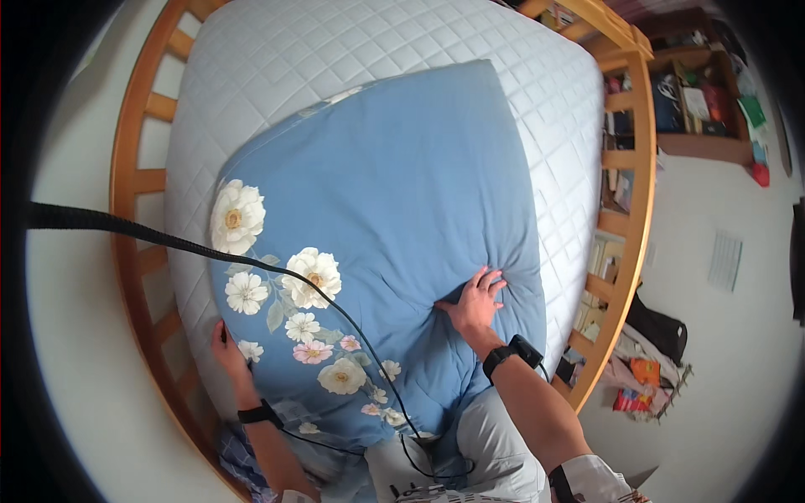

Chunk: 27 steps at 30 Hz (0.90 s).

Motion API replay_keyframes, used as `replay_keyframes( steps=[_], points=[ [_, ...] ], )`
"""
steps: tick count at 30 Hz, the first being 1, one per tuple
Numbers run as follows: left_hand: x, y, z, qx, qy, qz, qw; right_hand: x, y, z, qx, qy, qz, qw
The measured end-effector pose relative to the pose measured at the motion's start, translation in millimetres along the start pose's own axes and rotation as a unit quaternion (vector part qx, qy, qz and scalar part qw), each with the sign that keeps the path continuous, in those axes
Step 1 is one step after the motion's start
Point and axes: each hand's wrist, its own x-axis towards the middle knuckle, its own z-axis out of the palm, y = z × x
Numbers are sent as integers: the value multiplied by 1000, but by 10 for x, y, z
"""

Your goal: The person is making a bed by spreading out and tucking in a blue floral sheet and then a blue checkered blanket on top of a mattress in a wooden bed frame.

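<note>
A blue floral quilt [390,170], folded, lies on a white quilted mattress [289,44] in front of me. My right hand [475,303] presses flat on the quilt near its right side with the fingers spread, and creases run out from under it. At the quilt's lower left edge is my left hand [227,349], its fingers partly curled beside the fabric; whether it grips the edge is not clear. Black bands with small devices sit on both wrists. A black cable [339,305] crosses over the quilt from the left towards my lap.
Wooden bed rails [638,188] stand along both sides of the mattress. Beyond the right rail are a filled wooden shelf [704,146] and hanging clothes [657,327]. A dark checked cloth [239,456] lies at the lower left.
</note>
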Motion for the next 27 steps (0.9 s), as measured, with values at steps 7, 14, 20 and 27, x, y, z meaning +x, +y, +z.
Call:
replay_keyframes(
  steps=[7, 14, 20, 27],
  points=[
    [54, 287, -305, 136, -123, -150, 971, -50, 180, 233, -22, 58, -87, 994],
    [47, 1310, -294, 466, -349, -234, 778, 74, 499, -1311, 49, -178, -212, 960],
    [-295, 1378, 740, 104, -289, 76, 949, 1090, -388, -2501, 293, 198, -303, 885],
    [-1082, 2426, 1125, 240, -112, 145, 953, 1926, -707, -1952, 136, 272, -259, 917]
  ],
)
